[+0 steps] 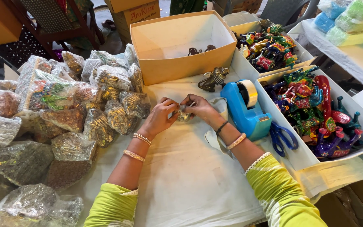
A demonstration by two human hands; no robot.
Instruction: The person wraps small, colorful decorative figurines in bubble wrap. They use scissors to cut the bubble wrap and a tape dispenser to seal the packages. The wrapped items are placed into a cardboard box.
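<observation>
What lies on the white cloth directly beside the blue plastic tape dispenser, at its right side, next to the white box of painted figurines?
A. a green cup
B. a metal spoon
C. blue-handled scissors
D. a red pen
C: the blue-handled scissors lie on the white cloth, between the blue plastic tape dispenser and the white box of painted figurines.

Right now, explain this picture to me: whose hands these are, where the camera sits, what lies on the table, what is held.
There is no machine here. A person wears the camera on the head, so the one view looks down at their own hands. The left hand and right hand together pinch a small wrapped item over a white cloth. To the left lie wrapped bundles. Ahead stand a tan box and a metal figurine. To the right are a blue tape dispenser, scissors and trays of painted figurines.
</observation>
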